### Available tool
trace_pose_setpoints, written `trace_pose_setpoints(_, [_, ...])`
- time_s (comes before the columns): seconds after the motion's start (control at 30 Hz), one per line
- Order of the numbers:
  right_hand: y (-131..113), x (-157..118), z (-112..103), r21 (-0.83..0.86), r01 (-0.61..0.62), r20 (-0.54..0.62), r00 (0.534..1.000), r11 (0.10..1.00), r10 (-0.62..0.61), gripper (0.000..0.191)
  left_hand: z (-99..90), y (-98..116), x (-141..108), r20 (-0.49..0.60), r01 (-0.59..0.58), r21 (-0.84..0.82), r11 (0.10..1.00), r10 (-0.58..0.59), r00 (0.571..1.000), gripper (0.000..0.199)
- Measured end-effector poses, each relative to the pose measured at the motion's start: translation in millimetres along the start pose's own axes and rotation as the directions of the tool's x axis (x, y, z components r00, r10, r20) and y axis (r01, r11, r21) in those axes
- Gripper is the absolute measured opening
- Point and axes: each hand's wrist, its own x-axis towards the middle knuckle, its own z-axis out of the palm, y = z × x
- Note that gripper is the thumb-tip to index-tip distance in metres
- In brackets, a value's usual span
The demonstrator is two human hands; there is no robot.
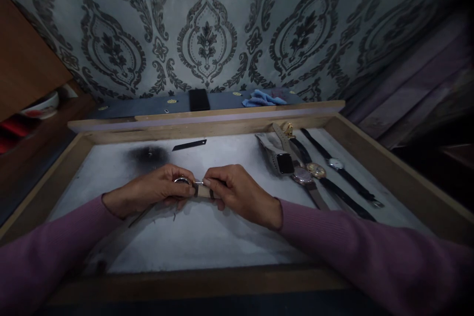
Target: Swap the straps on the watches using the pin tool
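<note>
My left hand [163,188] is closed around the round case of a wristwatch [182,180], thumb across its front. From the case a light brown strap [205,191] runs to the right. My right hand [237,192] pinches that strap, its thumb and forefinger close to a small silver piece [199,183] beside the case; what this piece is I cannot make out. Both hands are just above the white bottom of a shallow wooden tray [207,256]. Beneath my left wrist a thin dark strip [137,219] sticks out, partly hidden.
A dark blade [189,145] lies behind my hands. To the right are several watches, among them a square-faced one [285,163] and a black-strapped one [336,163]. A black phone-like slab [199,99] and a blue cloth [263,98] lie beyond the tray's raised rim [237,121].
</note>
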Motion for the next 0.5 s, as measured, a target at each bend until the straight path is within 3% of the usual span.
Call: trace_pose_setpoints(0.5, [4.0, -0.6, 1.3, -0.017, 0.070, -0.033, 0.997, 0.997, -0.070, 0.028, -1.0, -2.4, -0.7, -0.002, -0.016, -0.018, 1.000, 0.016, 1.000, 0.021])
